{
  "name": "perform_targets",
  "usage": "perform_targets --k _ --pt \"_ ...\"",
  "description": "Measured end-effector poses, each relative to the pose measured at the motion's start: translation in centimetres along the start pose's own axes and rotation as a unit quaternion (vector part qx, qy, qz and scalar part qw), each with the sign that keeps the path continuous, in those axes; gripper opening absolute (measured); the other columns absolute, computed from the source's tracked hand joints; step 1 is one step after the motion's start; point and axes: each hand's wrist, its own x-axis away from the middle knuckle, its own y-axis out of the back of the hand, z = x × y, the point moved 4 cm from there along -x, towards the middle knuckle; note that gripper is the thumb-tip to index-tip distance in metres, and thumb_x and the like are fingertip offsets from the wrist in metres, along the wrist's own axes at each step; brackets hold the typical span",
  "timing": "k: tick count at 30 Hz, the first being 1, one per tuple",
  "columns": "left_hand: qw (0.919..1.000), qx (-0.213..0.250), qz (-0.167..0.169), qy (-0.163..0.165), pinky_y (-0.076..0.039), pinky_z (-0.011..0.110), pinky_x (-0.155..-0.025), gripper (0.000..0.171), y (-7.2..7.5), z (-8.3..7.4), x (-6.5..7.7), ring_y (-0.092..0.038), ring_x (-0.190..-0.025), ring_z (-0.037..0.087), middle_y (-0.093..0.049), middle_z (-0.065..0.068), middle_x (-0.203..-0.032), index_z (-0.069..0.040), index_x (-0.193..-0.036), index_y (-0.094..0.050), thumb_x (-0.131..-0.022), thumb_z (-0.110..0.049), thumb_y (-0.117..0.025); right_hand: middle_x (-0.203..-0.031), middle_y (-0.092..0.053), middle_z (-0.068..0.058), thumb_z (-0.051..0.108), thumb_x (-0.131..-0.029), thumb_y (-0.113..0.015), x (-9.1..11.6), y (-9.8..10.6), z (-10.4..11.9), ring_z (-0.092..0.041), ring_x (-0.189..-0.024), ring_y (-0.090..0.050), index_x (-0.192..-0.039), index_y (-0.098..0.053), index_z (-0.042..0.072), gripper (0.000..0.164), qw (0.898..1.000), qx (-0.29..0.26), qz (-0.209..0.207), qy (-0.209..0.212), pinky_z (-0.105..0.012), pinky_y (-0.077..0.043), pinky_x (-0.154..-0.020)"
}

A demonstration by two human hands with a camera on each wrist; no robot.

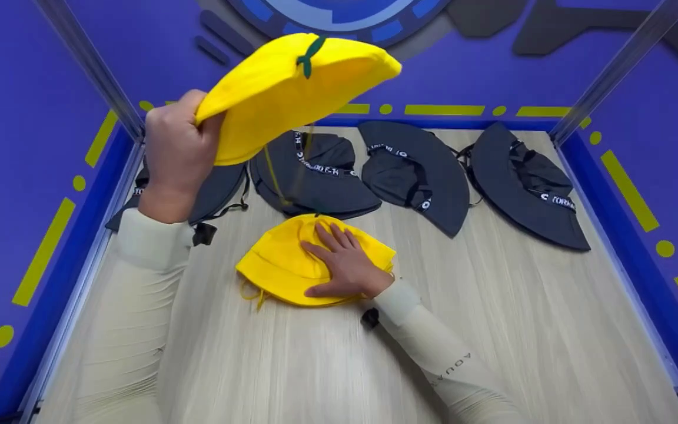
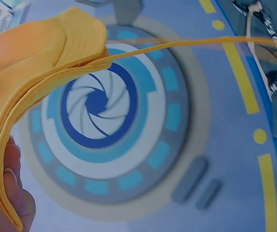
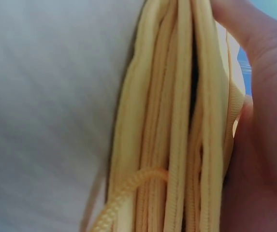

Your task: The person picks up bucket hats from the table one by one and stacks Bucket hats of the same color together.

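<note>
My left hand (image 1: 180,144) grips the brim of a yellow bucket hat (image 1: 292,88), raised above the table with a green leaf sprig on its crown and a cord dangling. In the left wrist view, fingers curl round the folded brim of this hat (image 2: 46,63). Lower down, my right hand (image 1: 348,265) lies with spread fingers on folded yellow hats (image 1: 280,253) on the table. Several stacked brim edges (image 3: 177,116) show in the right wrist view, with a cord looping out beside them.
Folded dark hats with lettered bands lie along the back: one (image 1: 215,191) partly behind my left arm, a pile (image 1: 315,191), another (image 1: 439,182) and one (image 1: 527,194) at right. Blue walls and metal rails bound the wooden table (image 1: 527,318).
</note>
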Motion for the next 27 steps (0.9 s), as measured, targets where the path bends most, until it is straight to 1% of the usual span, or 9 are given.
perform_targets --k 5,10,13,15,17,20,23,25,27 --pt "0.9996 0.028 0.008 -0.005 -0.030 0.016 -0.057 0.047 0.3 -1.8 0.2 -0.054 -0.052 0.029 -0.052 0.015 -0.059 0.000 -0.072 -0.056 -0.099 -0.037 -0.068 -0.175 0.002 -0.001 0.078 -0.084 -0.062 0.2 0.1 -0.3 -0.033 -0.161 0.004 -0.163 -0.022 0.040 0.096 0.999 -0.033 -0.011 0.002 -0.059 0.000 -0.128" --pt "0.9983 0.051 0.017 -0.021 -0.031 0.015 -0.055 0.057 0.8 -3.5 0.2 -0.052 -0.051 0.026 -0.050 0.014 -0.058 -0.001 -0.069 -0.053 -0.099 -0.048 -0.063 -0.174 -0.009 0.003 0.073 -0.084 -0.067 0.3 0.7 -0.7 -0.029 -0.162 -0.001 -0.159 -0.034 0.039 0.089 0.994 -0.104 -0.035 0.000 -0.059 -0.003 -0.128" --pt "0.9974 0.065 0.017 -0.027 -0.031 0.015 -0.055 0.063 1.2 -4.6 0.1 -0.052 -0.051 0.025 -0.050 0.014 -0.058 -0.001 -0.069 -0.053 -0.099 -0.056 -0.058 -0.173 -0.018 0.003 0.066 -0.086 -0.071 0.3 1.4 -1.2 -0.025 -0.161 -0.008 -0.156 -0.042 0.036 0.081 0.984 -0.171 -0.055 -0.008 -0.054 -0.009 -0.129" --pt "0.9968 0.075 0.013 -0.026 -0.030 0.016 -0.056 0.066 1.4 -5.2 0.0 -0.052 -0.051 0.025 -0.050 0.013 -0.058 -0.001 -0.069 -0.054 -0.098 -0.060 -0.056 -0.170 -0.025 0.006 0.059 -0.088 -0.073 0.3 2.0 -1.8 -0.022 -0.160 -0.017 -0.153 -0.046 0.036 0.074 0.971 -0.229 -0.066 -0.028 -0.049 -0.015 -0.129" --pt "0.9963 0.082 0.007 -0.026 -0.030 0.017 -0.056 0.069 1.6 -5.7 0.0 -0.051 -0.051 0.025 -0.051 0.013 -0.059 -0.001 -0.070 -0.055 -0.097 -0.064 -0.054 -0.167 -0.032 0.006 0.050 -0.091 -0.074 0.4 2.7 -2.4 -0.022 -0.157 -0.026 -0.149 -0.050 0.032 0.065 0.951 -0.291 -0.089 -0.046 -0.047 -0.021 -0.128" --pt "0.9959 0.086 0.001 -0.029 -0.030 0.017 -0.057 0.072 1.8 -6.2 -0.2 -0.050 -0.052 0.024 -0.052 0.013 -0.059 0.000 -0.071 -0.057 -0.097 -0.067 -0.052 -0.160 -0.043 0.002 0.036 -0.094 -0.075 0.7 4.0 -3.5 -0.024 -0.151 -0.038 -0.147 -0.054 0.023 0.058 0.911 -0.383 -0.138 -0.058 -0.045 -0.029 -0.126" --pt "0.9957 0.087 -0.004 -0.033 -0.030 0.017 -0.057 0.075 2.0 -6.5 -0.2 -0.051 -0.052 0.024 -0.053 0.013 -0.059 0.000 -0.071 -0.059 -0.097 -0.070 -0.048 -0.155 -0.049 -0.004 0.026 -0.095 -0.076 1.4 6.0 -4.6 -0.029 -0.147 -0.043 -0.146 -0.053 0.010 0.058 0.875 -0.439 -0.202 -0.027 -0.043 -0.033 -0.124" --pt "0.9953 0.090 -0.009 -0.034 -0.031 0.016 -0.057 0.077 2.0 -6.6 -0.1 -0.052 -0.052 0.024 -0.055 0.013 -0.060 0.000 -0.072 -0.060 -0.096 -0.071 -0.047 -0.153 -0.049 -0.012 0.020 -0.094 -0.077 2.1 8.0 -5.0 -0.034 -0.146 -0.042 -0.147 -0.050 0.003 0.062 0.841 -0.480 -0.249 0.015 -0.044 -0.033 -0.124" --pt "0.9950 0.093 -0.011 -0.037 -0.031 0.016 -0.057 0.078 2.1 -6.7 0.1 -0.052 -0.051 0.024 -0.056 0.012 -0.060 0.000 -0.072 -0.061 -0.096 -0.073 -0.046 -0.154 -0.045 -0.020 0.018 -0.091 -0.080 3.0 10.5 -5.2 -0.038 -0.147 -0.039 -0.148 -0.045 -0.001 0.070 0.795 -0.524 -0.297 0.070 -0.046 -0.030 -0.125"
